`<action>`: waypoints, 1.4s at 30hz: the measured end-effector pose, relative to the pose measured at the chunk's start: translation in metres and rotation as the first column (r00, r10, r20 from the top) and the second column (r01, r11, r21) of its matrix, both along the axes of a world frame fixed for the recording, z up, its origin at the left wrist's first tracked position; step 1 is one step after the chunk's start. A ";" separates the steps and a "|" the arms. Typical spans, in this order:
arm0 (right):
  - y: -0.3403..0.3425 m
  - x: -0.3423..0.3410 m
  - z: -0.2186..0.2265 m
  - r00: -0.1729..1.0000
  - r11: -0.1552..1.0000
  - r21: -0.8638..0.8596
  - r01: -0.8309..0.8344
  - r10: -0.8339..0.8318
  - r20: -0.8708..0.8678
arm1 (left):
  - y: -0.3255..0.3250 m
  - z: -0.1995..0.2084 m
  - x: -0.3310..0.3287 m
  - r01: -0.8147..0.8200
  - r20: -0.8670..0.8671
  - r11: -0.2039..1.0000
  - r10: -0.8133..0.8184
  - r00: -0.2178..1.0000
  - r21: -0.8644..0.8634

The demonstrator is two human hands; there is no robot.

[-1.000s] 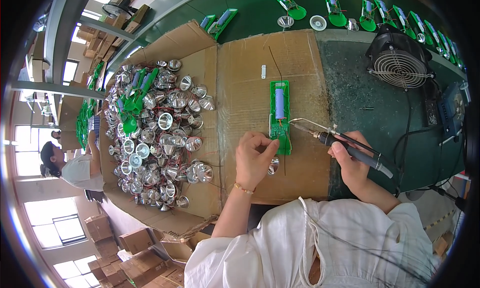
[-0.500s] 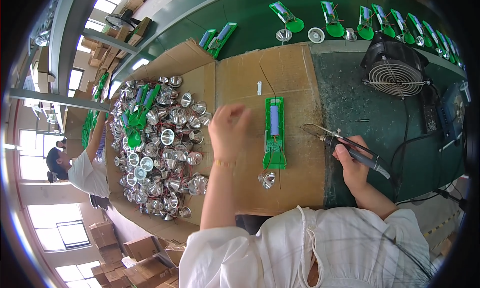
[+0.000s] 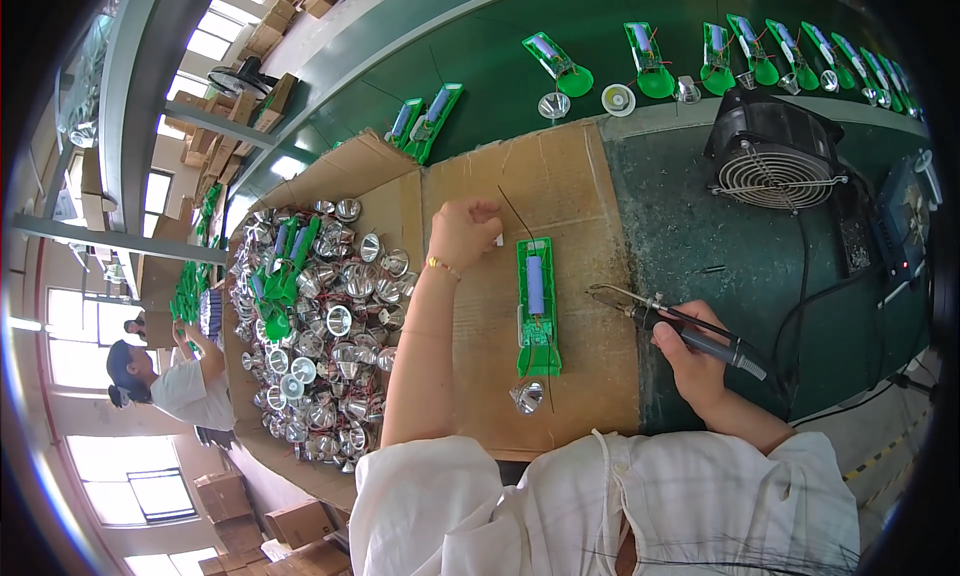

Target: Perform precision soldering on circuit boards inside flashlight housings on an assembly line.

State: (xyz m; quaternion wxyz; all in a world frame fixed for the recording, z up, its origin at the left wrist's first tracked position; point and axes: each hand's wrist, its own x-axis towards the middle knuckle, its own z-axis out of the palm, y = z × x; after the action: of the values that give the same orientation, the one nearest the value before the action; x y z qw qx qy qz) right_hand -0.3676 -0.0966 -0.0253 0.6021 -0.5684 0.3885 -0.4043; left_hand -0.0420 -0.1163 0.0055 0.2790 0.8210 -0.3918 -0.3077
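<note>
Casing [image 3: 537, 354], green — between hands [image 3: 466, 234] [image 3: 697, 364], nearer left

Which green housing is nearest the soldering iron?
The only housing on the flat cardboard; the others lie on the reflector pile or farther off.

Lamp housing [image 3: 540, 361]: glossy moulded plastic. Reflector [image 3: 526, 397]: mirror-bright, smooth, metallic. Soldering-iron handle [image 3: 720, 351]: matt plastic. Cardboard sheet [image 3: 592, 386]: matt, creased paper. Surface [image 3: 680, 226]: scuffed, speckled. Fan grille [image 3: 778, 176]: metal wire. Blouse [image 3: 710, 491]: matt cloth.
</note>
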 end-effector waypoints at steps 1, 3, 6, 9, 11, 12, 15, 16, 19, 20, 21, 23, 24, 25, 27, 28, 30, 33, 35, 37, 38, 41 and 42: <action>0.001 0.000 -0.001 1.000 1.000 -0.009 -0.015 0.015 -0.013 | 0.007 0.000 0.000 0.002 0.003 1.000 -0.002 1.000 0.003; 0.001 0.003 0.001 1.000 1.000 -0.006 0.000 0.000 0.008 | 0.021 -0.002 0.000 0.015 0.159 0.999 -0.008 0.987 -0.044; 0.001 0.003 -0.002 1.000 1.000 -0.015 0.018 -0.018 0.026 | 0.032 0.007 -0.019 -0.153 -0.301 0.955 0.073 0.951 -0.254; 0.002 0.002 -0.003 0.999 0.999 -0.042 0.032 -0.031 0.023 | 0.032 0.014 -0.047 -0.215 -0.366 0.942 0.111 0.924 -0.256; 0.002 0.004 -0.002 0.999 0.997 -0.062 0.034 -0.033 0.025 | 0.037 0.008 -0.051 -0.222 -0.338 0.943 0.130 0.932 -0.250; 0.002 0.004 -0.001 0.999 0.999 -0.040 0.022 -0.021 0.029 | 0.038 0.006 -0.052 -0.198 -0.272 0.948 0.127 0.954 -0.251; 0.002 0.004 -0.001 0.999 0.999 -0.031 0.017 -0.016 0.035 | 0.038 -0.006 -0.050 -0.125 -0.113 0.955 0.097 0.989 -0.269; 0.002 0.003 -0.001 0.999 0.999 -0.045 0.021 -0.020 0.039 | 0.038 -0.009 -0.049 -0.078 -0.020 0.956 0.075 0.997 -0.284; 0.002 0.002 -0.001 0.999 0.998 -0.055 0.020 -0.017 0.040 | 0.034 -0.013 -0.048 -0.102 0.021 0.971 0.109 0.994 -0.216; 0.002 0.003 -0.001 0.999 0.998 -0.056 0.020 -0.018 0.042 | 0.033 -0.015 -0.046 -0.101 0.023 0.971 0.109 0.994 -0.217; 0.002 0.003 -0.002 0.998 0.999 -0.047 0.020 -0.018 0.053 | 0.033 -0.018 -0.043 -0.124 -0.025 0.973 0.122 0.992 -0.197; 0.003 0.002 -0.002 0.998 0.999 -0.036 0.025 -0.023 0.062 | 0.031 -0.019 -0.041 -0.142 -0.075 0.975 0.131 0.989 -0.173; 0.003 0.002 -0.001 0.999 0.999 -0.041 0.023 -0.021 0.048 | 0.028 -0.018 -0.040 -0.097 -0.043 0.980 0.091 0.995 -0.173; 0.003 0.001 -0.001 0.999 0.999 -0.045 0.020 -0.019 0.032 | 0.025 -0.016 -0.041 -0.054 -0.012 0.984 0.052 0.999 -0.170; 0.003 0.001 0.000 0.999 0.999 -0.038 0.027 -0.025 0.041 | 0.021 -0.008 -0.048 -0.015 0.105 0.996 0.025 0.994 -0.091; 0.002 0.001 0.002 0.998 0.999 -0.034 0.032 -0.031 0.051 | 0.019 -0.003 -0.050 0.013 0.220 1.000 -0.011 0.975 -0.010; 0.004 0.001 0.005 0.998 0.999 -0.034 0.030 -0.028 0.061 | 0.028 -0.011 -0.044 -0.075 0.159 0.981 0.103 0.982 -0.177; 0.001 0.000 0.005 0.995 0.998 -0.021 0.061 -0.059 0.080 | 0.054 0.001 -0.045 -0.257 -0.011 0.861 0.280 0.960 -0.438; -0.002 -0.001 0.003 0.992 0.996 -0.011 0.089 -0.088 0.092 | 0.082 0.025 -0.078 -0.135 0.128 0.909 0.200 0.971 -0.394; -0.003 0.000 0.005 0.991 0.995 0.042 0.089 -0.093 0.100 | 0.108 0.031 -0.119 0.143 0.382 0.963 -0.046 0.923 -0.229; -0.003 0.001 0.004 0.991 0.996 0.039 0.080 -0.084 0.109 | 0.113 0.030 -0.133 0.271 0.498 0.958 -0.189 0.846 -0.098; -0.004 0.002 0.000 0.989 0.995 0.064 0.079 -0.086 0.119 | 0.099 0.017 -0.122 0.230 0.367 0.963 -0.165 0.915 -0.139; -0.005 0.002 0.001 0.993 0.996 0.048 0.068 -0.073 0.093 | 0.085 0.019 -0.110 0.224 0.377 0.960 -0.147 0.914 -0.169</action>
State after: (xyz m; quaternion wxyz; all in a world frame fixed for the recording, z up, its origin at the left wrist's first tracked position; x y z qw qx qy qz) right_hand -0.3652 -0.1015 -0.0241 0.6178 -0.5208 0.3883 -0.4430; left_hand -0.1516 -0.0308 0.0241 0.2560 0.7886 -0.5428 -0.1340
